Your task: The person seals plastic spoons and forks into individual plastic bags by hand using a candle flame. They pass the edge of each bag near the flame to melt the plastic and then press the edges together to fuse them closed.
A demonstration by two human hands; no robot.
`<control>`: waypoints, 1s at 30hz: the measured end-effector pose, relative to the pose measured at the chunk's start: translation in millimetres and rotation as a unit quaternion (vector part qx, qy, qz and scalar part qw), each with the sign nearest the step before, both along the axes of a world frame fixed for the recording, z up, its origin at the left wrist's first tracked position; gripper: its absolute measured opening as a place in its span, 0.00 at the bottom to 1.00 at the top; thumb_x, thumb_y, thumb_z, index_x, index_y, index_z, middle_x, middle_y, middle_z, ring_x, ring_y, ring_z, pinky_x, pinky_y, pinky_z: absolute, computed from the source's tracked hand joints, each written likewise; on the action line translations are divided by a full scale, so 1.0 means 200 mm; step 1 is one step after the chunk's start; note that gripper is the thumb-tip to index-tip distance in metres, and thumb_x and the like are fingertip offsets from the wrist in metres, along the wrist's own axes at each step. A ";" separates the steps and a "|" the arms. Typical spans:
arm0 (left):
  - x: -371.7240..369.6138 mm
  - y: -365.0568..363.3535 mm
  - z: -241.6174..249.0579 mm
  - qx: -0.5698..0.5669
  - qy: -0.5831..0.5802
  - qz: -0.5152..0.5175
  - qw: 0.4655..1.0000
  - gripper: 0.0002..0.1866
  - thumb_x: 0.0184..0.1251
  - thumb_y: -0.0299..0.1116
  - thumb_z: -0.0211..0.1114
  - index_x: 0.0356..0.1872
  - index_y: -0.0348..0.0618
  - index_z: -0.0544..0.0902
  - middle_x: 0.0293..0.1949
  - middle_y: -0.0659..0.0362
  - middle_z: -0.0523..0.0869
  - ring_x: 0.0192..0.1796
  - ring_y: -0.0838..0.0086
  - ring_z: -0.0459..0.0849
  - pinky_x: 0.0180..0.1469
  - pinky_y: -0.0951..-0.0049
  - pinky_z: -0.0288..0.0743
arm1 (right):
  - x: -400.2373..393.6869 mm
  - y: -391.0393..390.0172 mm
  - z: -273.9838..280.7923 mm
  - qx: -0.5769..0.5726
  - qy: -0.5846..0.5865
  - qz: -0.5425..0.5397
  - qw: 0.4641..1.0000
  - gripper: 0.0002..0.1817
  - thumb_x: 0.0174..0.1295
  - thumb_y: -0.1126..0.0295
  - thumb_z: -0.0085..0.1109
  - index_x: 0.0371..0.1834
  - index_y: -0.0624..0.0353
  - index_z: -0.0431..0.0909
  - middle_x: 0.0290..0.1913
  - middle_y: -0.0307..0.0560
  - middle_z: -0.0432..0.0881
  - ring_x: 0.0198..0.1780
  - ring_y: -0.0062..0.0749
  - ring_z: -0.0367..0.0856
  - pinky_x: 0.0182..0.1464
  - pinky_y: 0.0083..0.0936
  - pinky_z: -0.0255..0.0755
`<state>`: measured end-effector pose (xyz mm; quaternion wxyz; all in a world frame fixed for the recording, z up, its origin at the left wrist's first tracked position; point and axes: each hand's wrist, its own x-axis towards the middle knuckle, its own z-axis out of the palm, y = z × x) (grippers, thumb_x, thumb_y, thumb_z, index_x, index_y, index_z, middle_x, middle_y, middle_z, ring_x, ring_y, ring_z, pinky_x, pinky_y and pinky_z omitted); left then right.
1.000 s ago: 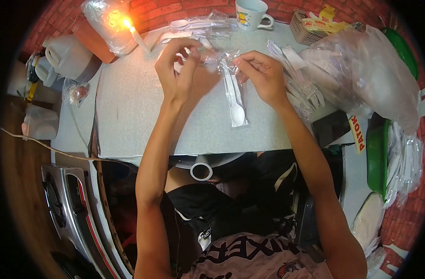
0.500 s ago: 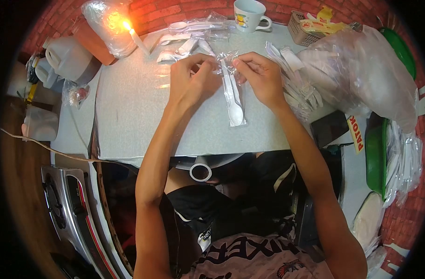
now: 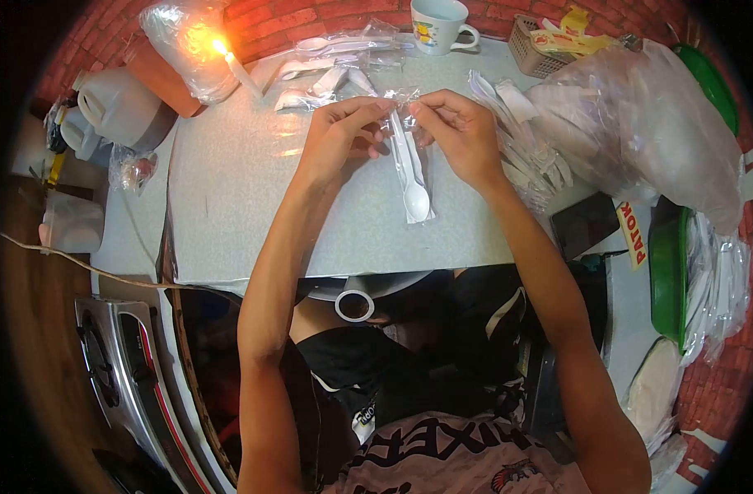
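Observation:
A clear plastic packet (image 3: 411,173) with a white spoon (image 3: 416,200) and another white utensil inside lies over the table, spoon bowl toward me. My left hand (image 3: 343,136) pinches the left side of the packet's top end between thumb and forefinger, its other fingers curled below. On the right side of that end, my right hand (image 3: 459,132) pinches the film the same way. Wrapped white utensils (image 3: 331,78) lie just beyond my left hand. More white plastic utensils (image 3: 529,148) lie to the right of my right hand.
A lit candle (image 3: 243,74) stands at the back left beside a plastic-wrapped bundle (image 3: 187,49). A mug (image 3: 442,29) and a basket (image 3: 541,53) stand at the back. Right are a large plastic bag (image 3: 640,123), a dark phone-like object (image 3: 585,224) and a green tray (image 3: 669,280).
My left hand has shifted slightly toward the packet's top edge, and its lower fingers show more. The packet stays nearly in the same place, still between both hands.

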<state>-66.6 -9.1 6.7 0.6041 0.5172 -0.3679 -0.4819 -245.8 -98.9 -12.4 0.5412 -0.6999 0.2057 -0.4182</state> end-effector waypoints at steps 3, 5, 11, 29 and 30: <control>0.02 -0.01 -0.02 0.018 -0.005 -0.016 1.000 0.12 0.74 0.38 0.68 0.44 0.37 0.89 0.28 0.61 0.85 0.28 0.79 0.81 0.31 0.78 0.74 | -0.01 0.00 0.01 0.019 0.019 -0.014 1.000 0.10 0.73 0.68 0.65 0.46 0.65 0.86 0.35 0.41 0.89 0.35 0.18 0.86 0.35 0.18 0.80; 0.00 -0.01 -0.02 -0.038 0.007 0.000 0.999 0.11 0.72 0.36 0.72 0.38 0.37 0.90 0.24 0.63 0.83 0.25 0.80 0.78 0.28 0.80 0.69 | -0.01 0.00 0.01 0.016 0.021 -0.013 1.000 0.11 0.73 0.67 0.65 0.46 0.65 0.86 0.35 0.41 0.89 0.35 0.18 0.85 0.36 0.18 0.80; -0.01 -0.02 -0.03 -0.063 -0.025 0.019 0.998 0.09 0.73 0.33 0.71 0.36 0.36 0.89 0.21 0.65 0.80 0.23 0.83 0.72 0.25 0.80 0.63 | -0.01 -0.01 0.02 0.018 0.042 -0.012 0.999 0.14 0.73 0.64 0.65 0.47 0.65 0.86 0.34 0.41 0.88 0.35 0.18 0.85 0.36 0.19 0.79; 0.04 0.02 0.07 0.028 -0.026 -0.014 0.999 0.11 0.72 0.35 0.71 0.39 0.35 0.88 0.25 0.63 0.81 0.26 0.82 0.75 0.28 0.80 0.65 | -0.01 -0.03 0.00 0.022 0.007 0.026 0.999 0.12 0.74 0.67 0.63 0.45 0.67 0.85 0.35 0.42 0.88 0.31 0.17 0.81 0.33 0.17 0.76; 0.03 0.02 0.09 0.028 -0.026 -0.014 0.999 0.11 0.72 0.35 0.71 0.39 0.35 0.88 0.25 0.63 0.81 0.26 0.82 0.75 0.28 0.80 0.65 | -0.01 -0.03 0.00 0.031 -0.007 0.033 0.999 0.12 0.74 0.67 0.63 0.45 0.67 0.85 0.35 0.42 0.88 0.32 0.17 0.82 0.33 0.17 0.76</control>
